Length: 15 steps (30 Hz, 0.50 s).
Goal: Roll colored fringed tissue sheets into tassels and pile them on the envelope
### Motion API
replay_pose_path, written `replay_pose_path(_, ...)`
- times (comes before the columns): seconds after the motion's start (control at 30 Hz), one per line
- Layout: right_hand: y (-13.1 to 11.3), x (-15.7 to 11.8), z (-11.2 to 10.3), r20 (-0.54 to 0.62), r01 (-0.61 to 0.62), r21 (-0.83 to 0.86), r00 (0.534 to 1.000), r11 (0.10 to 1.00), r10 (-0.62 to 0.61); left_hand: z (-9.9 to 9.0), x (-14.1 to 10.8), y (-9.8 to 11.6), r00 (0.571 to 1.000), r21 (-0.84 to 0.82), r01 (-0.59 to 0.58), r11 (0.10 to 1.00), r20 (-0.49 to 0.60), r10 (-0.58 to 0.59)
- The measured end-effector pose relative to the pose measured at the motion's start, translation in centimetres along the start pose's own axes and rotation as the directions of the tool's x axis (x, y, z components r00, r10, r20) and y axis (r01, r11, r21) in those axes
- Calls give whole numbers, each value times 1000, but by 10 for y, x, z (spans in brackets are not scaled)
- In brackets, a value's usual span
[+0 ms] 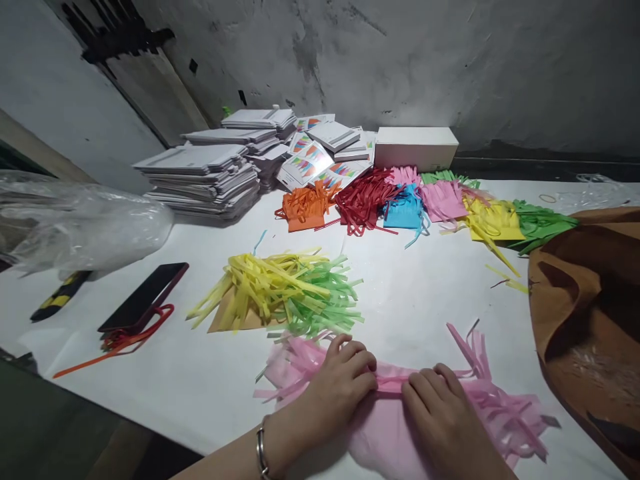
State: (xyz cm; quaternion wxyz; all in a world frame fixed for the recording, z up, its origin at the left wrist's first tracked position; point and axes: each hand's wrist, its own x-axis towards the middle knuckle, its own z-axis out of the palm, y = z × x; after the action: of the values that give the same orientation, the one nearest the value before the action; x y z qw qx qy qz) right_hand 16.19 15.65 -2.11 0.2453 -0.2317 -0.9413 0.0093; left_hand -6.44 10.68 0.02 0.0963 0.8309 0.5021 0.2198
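Pink fringed tissue paper [390,433] lies at the table's near edge, with cut strips spreading out at both its left and right ends. My left hand [337,383], a metal bangle on its wrist, has its fingers curled on a folded band across the paper. A short way to the right, my right hand [440,410] grips the same band with bent fingers. The fingertips of both hands are partly hidden. Just beyond my left hand lie yellow tissue fringe [273,283] and light green tissue fringe [325,300], touching each other, over a piece of brown paper [227,315].
Behind are stacked flat white packs [200,173], a white box [416,148] and several coloured fringe bundles, including a red one [365,200]. A phone [145,297], a yellow-black cutter [60,297] and plastic bags [100,220] lie left. A brown bag [575,313] stands right.
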Motion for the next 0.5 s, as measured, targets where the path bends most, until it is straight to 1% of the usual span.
replay_pose_path(0.07,7,-12,-3,-15,-56,77,998,995,58,3,-3,1,996,-72,72,995,-50,-75)
replay_pose_path(0.13,14,-22,-5,-3,-134,121,991,984,135,4,-6,5,985,-105,150,983,-66,-157)
replay_pose_path(0.17,16,-24,-5,17,-174,117,985,978,173,3,-6,7,978,-101,191,976,-64,-198)
replay_pose_path(0.23,20,-25,-5,52,-207,65,978,976,204,1,-5,12,960,-72,264,962,-73,-269)
replay_pose_path(0.33,23,-18,-2,111,-220,-40,968,975,223,-1,0,15,941,-18,328,945,-84,-328)
replay_pose_path(0.4,26,-12,0,141,-218,-94,963,971,230,1,5,15,929,31,369,929,-54,-367)
replay_pose_path(0.5,31,-5,2,151,-201,-138,963,970,222,6,9,13,909,99,415,904,-13,-416)
